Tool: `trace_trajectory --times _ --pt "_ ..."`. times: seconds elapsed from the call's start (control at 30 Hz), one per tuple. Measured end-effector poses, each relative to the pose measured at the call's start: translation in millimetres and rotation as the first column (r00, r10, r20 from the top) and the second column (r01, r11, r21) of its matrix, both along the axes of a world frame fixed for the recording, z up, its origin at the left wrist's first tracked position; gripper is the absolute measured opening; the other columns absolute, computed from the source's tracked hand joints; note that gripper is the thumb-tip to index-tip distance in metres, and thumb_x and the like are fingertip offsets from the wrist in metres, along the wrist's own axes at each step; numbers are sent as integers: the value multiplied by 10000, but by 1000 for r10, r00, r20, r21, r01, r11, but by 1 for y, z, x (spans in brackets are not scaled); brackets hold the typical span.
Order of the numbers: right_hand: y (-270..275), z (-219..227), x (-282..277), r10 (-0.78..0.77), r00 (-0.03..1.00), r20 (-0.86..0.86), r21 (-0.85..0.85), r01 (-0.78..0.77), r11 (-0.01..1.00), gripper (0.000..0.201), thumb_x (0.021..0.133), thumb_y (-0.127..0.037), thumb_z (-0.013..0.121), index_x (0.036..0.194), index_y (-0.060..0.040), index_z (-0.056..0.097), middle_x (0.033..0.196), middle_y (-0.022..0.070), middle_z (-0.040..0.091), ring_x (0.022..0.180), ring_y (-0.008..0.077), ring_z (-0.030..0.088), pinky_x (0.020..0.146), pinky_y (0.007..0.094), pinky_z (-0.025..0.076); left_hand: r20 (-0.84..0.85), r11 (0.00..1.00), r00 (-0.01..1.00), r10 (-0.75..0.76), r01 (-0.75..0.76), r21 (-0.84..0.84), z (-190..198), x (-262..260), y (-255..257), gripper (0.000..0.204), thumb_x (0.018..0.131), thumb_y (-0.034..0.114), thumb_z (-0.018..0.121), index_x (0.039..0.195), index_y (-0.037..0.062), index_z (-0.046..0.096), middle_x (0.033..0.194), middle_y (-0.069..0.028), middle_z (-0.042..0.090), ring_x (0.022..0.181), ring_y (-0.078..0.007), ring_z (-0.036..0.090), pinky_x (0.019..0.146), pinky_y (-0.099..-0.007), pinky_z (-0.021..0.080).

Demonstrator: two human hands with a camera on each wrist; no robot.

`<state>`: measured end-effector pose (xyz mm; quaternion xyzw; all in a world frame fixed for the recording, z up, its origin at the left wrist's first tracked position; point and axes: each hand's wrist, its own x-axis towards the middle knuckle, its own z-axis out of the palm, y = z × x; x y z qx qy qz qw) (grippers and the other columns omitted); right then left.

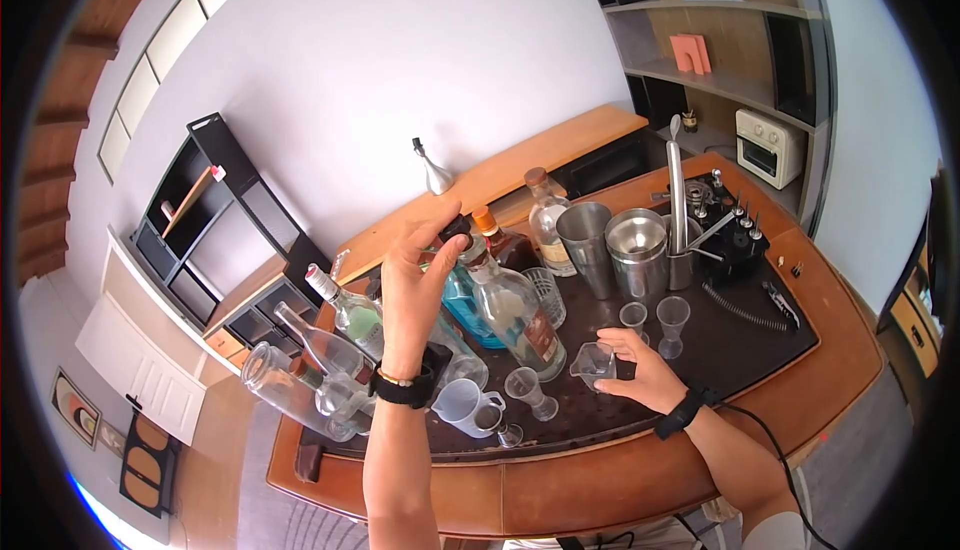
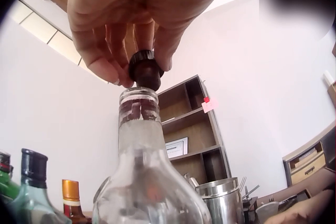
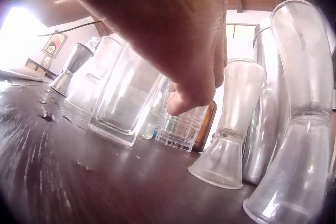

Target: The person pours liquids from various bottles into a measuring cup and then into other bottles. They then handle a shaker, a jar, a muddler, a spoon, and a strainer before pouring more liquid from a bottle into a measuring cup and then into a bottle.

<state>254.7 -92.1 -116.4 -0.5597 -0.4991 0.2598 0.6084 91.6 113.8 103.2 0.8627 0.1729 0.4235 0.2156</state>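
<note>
My left hand (image 1: 415, 275) pinches a black bottle stopper (image 2: 145, 69) between thumb and fingers. The stopper's lower end is right at the mouth of a clear glass bottle (image 1: 520, 320), which stands upright with a worn label band round its neck. Lower on the right, my right hand (image 1: 648, 378) has thumb and fingers around a small clear glass (image 1: 590, 361) on the dark mat. In the right wrist view this glass (image 3: 126, 106) shows a thick base, and the hand covers part of it. Two clear jiggers (image 3: 226, 129) stand close beside that hand.
Several bottles (image 1: 355, 320) crowd the left side, with a plastic measuring jug (image 1: 462, 405) and a metal jigger (image 1: 508, 434) in front. Metal shaker tins (image 1: 638, 245) stand behind the right hand. A black tool stand (image 1: 735, 230) and a strainer spring (image 1: 745, 312) lie farther right.
</note>
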Motion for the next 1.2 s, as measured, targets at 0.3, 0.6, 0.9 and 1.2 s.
trace_trajectory --times 0.3,0.6,0.9,1.2 --pt "1 -1 1 -20 1000 1 14 20 1000 669 826 -148 800 1394 -51 460 1369 135 555 1286 241 529 1096 396 398 59 999 998 -4 7 -42 -10 5 8 401 906 152 717 1305 152 675 932 -33 631 825 -127 588 765 -273 472" --pt "0 1 1 -13 1000 8 9 13 1000 665 819 -149 802 1392 -59 476 1377 106 546 1279 228 526 1090 392 405 53 998 999 11 -8 -67 -18 6 9 399 901 167 724 1298 171 681 979 -29 661 813 -114 600 756 -277 482" --pt "0 0 0 -3 1000 13 8 3 1000 682 808 -142 810 1398 -74 475 1381 92 542 1263 222 534 1085 390 408 -53 994 996 76 -72 78 -12 3 -7 326 993 199 613 1304 115 664 1066 -64 640 876 -139 601 748 -274 477" --pt "3 -5 1 2 1000 31 -1 -2 1000 693 807 -137 812 1402 -74 463 1395 89 528 1258 224 535 1081 396 416 -13 963 988 155 -148 223 -20 6 -14 317 1027 197 521 1307 118 646 1068 -135 643 855 -317 642 765 -380 503"
